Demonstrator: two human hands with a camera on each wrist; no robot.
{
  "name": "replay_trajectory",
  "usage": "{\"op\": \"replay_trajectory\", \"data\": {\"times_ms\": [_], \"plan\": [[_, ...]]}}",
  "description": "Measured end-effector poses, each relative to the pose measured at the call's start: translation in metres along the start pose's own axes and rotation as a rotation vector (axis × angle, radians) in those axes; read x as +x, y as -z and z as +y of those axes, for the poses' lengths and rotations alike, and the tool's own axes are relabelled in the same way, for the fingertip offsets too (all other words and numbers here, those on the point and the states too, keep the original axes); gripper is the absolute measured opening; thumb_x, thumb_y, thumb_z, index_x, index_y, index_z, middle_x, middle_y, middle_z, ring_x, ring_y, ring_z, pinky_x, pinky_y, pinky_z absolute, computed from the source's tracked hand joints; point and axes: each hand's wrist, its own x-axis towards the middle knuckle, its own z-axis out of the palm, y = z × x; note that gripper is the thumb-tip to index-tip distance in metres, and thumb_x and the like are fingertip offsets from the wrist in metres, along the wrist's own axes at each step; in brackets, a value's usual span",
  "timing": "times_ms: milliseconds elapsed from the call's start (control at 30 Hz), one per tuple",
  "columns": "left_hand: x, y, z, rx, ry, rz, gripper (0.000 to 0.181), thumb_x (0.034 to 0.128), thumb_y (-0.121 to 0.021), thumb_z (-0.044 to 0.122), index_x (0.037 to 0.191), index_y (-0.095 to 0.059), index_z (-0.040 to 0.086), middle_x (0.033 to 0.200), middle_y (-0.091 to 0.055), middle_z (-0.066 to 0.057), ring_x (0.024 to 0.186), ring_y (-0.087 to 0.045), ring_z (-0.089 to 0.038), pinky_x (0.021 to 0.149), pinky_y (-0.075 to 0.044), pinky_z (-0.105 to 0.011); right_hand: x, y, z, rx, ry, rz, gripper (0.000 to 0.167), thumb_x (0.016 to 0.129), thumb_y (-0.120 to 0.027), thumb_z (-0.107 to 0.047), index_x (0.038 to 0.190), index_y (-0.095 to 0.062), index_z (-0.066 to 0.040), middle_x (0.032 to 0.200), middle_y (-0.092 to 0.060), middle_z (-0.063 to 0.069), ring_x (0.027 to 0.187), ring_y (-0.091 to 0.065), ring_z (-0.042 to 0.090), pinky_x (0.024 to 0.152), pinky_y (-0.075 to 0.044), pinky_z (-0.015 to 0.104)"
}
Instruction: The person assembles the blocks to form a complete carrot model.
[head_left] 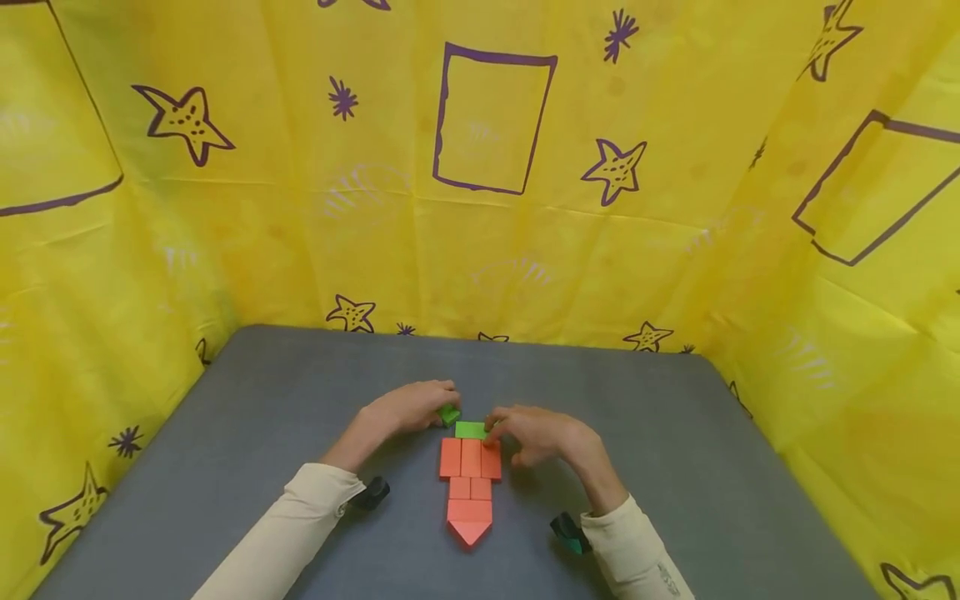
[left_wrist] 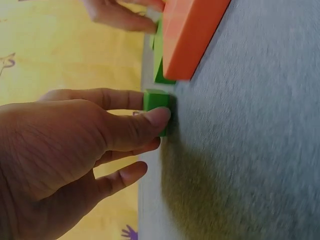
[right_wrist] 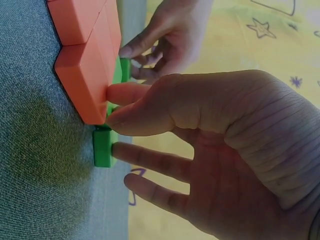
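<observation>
Several orange blocks lie flat on the grey surface in a column that ends in a triangular piece towards me. Across their far end lies a green block. My left hand pinches a small green block between thumb and fingers, just left of that end and low over the surface. My right hand is at the column's far right corner. In the right wrist view its fairly straight fingers touch the orange corner and another green block, which the hand hides in the head view.
Yellow cloth with purple drawings hangs around the far side and both sides of the grey tabletop. Dark wrist devices sit at both sleeve cuffs, close over the surface.
</observation>
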Motion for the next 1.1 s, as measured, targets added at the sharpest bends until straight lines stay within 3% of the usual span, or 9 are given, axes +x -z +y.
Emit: {"op": "replay_trajectory", "data": {"times_ms": [367,900,1100], "plan": [[0.001,-0.007,0.002,-0.014,-0.022,0.007,0.026,0.0914,-0.073,-0.004,0.113,-0.073,0.012,0.106,-0.065,-0.004,0.095,-0.061,-0.018,0.091,-0.056,-0.036,0.0,-0.001,0.001,-0.012,0.024,0.006,0.043,0.088,-0.078,-0.007,0.129,-0.075,-0.02,0.139,-0.06,0.001,0.126,-0.058,0.019,0.108,-0.053,0.039],[0.003,-0.011,0.004,-0.003,0.027,0.002,0.027,0.0925,-0.074,-0.001,0.115,-0.072,0.014,0.106,-0.065,-0.002,0.094,-0.06,-0.017,0.091,-0.057,-0.035,0.002,-0.001,0.004,-0.01,0.021,-0.003,0.042,0.088,-0.079,-0.008,0.128,-0.074,-0.021,0.139,-0.06,0.0,0.128,-0.057,0.019,0.11,-0.052,0.041],[0.002,-0.013,0.003,-0.036,0.037,-0.003,0.027,0.0927,-0.075,0.0,0.115,-0.071,0.014,0.106,-0.064,-0.002,0.094,-0.059,-0.016,0.091,-0.056,-0.035,0.004,-0.002,0.005,-0.008,0.028,-0.009,0.04,0.089,-0.079,-0.01,0.128,-0.074,-0.021,0.138,-0.061,-0.001,0.126,-0.057,0.018,0.108,-0.053,0.041]]}}
